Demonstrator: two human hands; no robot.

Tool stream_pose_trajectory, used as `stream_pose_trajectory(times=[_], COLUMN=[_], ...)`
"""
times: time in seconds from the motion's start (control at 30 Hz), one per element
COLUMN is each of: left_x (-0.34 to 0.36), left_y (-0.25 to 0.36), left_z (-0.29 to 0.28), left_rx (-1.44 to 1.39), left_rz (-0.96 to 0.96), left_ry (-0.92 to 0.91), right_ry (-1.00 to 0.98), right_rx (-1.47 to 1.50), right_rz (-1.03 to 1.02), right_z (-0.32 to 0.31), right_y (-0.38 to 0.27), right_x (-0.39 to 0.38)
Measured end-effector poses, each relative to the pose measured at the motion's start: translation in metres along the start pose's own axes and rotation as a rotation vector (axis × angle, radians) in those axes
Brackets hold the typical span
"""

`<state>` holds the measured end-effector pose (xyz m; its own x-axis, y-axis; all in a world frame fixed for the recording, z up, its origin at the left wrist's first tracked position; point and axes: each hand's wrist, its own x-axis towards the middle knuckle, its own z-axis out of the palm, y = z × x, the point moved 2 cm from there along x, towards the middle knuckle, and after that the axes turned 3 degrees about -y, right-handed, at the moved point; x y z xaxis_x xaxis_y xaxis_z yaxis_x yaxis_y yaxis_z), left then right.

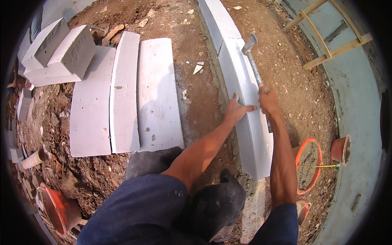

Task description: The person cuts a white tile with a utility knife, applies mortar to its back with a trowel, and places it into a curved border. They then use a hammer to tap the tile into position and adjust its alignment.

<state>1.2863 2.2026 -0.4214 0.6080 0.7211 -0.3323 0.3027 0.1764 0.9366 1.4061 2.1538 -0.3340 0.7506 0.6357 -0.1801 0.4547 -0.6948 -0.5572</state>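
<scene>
My right hand [268, 101] is closed around the handle of a hammer [256, 71]. The hammer's metal head is raised, pointing away from me, above a row of white blocks. My left hand [237, 109] lies against the top edge of the near white block [250, 143], thumb stretched across the top and the other fingers partly hidden. Farther along the row, another white block [234, 61] meets it end to end. Grey mortar [218, 75] shows along the foot of the row.
Large white blocks [159, 94] lie side by side at the left, with more blocks stacked [61, 53] behind. Orange buckets stand at lower left [61, 210] and right [309, 163]. A wooden frame [335, 51] leans at the grey wall [347, 102].
</scene>
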Motion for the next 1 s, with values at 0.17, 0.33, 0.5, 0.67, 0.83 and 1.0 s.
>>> stream_pose_trajectory(times=[0.17, 0.33, 0.5, 0.67, 0.83, 1.0], left_x=[0.0, 0.007, 0.008, 0.01, 0.016, 0.004], left_y=[-0.006, 0.002, -0.015, -0.009, -0.011, 0.021], left_z=[-0.005, 0.007, -0.005, 0.006, -0.007, -0.009], left_rx=[-0.025, -0.145, -0.112, -0.163, -0.113, -0.228], left_rz=[-0.034, 0.02, -0.005, -0.046, -0.078, -0.251], left_ry=[0.011, -0.038, 0.012, -0.066, -0.091, -0.206], right_ry=[0.136, -0.09, 0.123, 0.001, 0.037, 0.228], right_rx=[0.118, -0.052, 0.241, -0.067, 0.189, 0.588], right_rz=[-0.08, 0.103, -0.02, 0.161, 0.102, 0.087], right_z=[-0.031, -0.015, -0.03, -0.026, -0.053, -0.074], right_y=[-0.045, 0.002, 0.011, 0.06, 0.066, 0.052], right_x=[-0.038, -0.012, -0.085, -0.115, -0.203, -0.297])
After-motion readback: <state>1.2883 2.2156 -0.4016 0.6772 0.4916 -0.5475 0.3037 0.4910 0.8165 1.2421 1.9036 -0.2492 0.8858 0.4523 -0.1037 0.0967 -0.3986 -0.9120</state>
